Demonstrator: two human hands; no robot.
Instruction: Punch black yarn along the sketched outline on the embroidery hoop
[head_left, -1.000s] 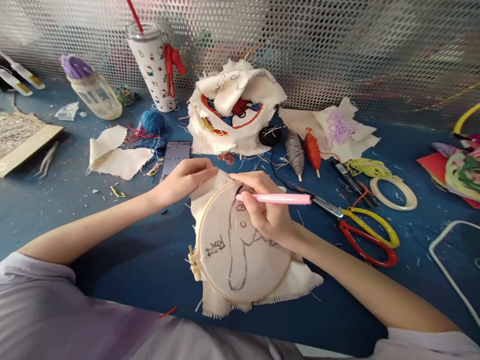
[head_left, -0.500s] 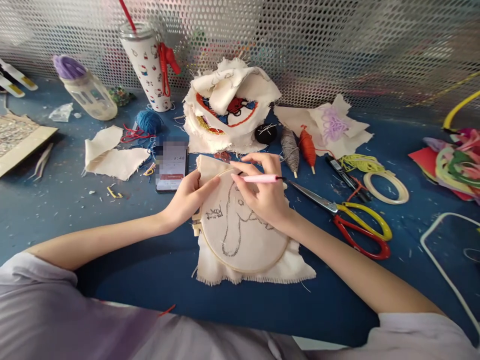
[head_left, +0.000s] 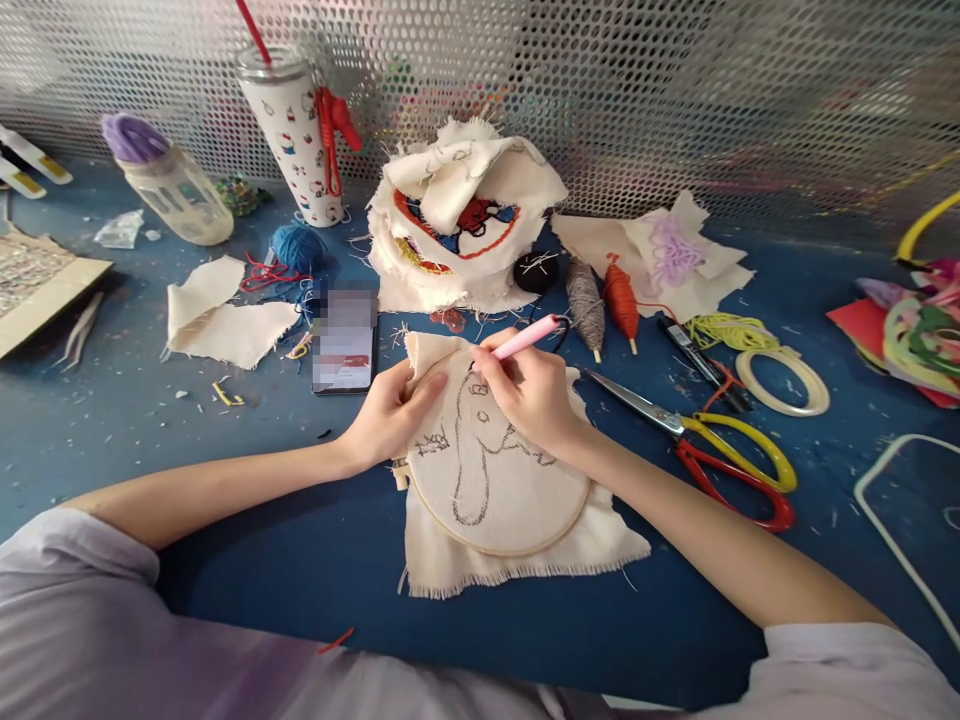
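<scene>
A round embroidery hoop [head_left: 495, 552] holds a stretched cream cloth [head_left: 525, 500] with frayed edges. The cloth carries a dark outline of a long-eared figure and small marks at its left. My left hand [head_left: 394, 410] is closed on the hoop's left rim and the cloth, thumb on top. In my right hand [head_left: 536, 395] I pinch a pink punch needle [head_left: 525, 340], its back end up and to the right, with dark yarn behind it. Its tip is at the top of the outline, mostly hidden by my fingers.
Scissors [head_left: 682, 425], a black marker [head_left: 697, 360] and a small ring [head_left: 784, 380] lie at the right. A phone [head_left: 345, 340] is at the left. Behind stand a cup with straw [head_left: 292, 140], embroidered cloths [head_left: 457, 220] and yarn spools [head_left: 585, 300] before a perforated metal screen [head_left: 637, 80].
My right hand has tilted the punch needle from nearly flat to steeper, its tip now down at the cloth. The hoop sits slightly lower and further right in view. The phone screen looks dimmer.
</scene>
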